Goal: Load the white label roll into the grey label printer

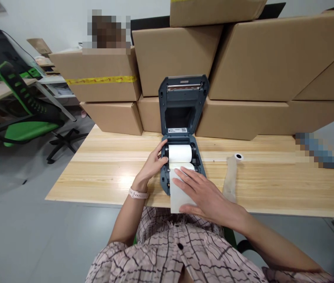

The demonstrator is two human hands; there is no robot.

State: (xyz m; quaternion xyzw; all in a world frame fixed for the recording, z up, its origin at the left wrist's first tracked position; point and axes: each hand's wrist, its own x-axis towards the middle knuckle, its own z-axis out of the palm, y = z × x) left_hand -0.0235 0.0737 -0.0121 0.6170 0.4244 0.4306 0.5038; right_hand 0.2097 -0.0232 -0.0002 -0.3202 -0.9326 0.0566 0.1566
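A dark grey label printer stands on the wooden table with its lid raised. Inside it sits a white label roll, and its paper strip runs out over the front toward me. My left hand rests at the printer's left side, thumb and forefinger apart on the edge beside the roll holder. Flat on the paper strip lies my right hand, its fingers spread. It covers part of the strip and the printer's front right.
Cardboard boxes are stacked behind the printer. To the right, a small roll with a loose translucent strip lies on the table. A green office chair stands left on the floor. A person's blurred head shows behind the boxes.
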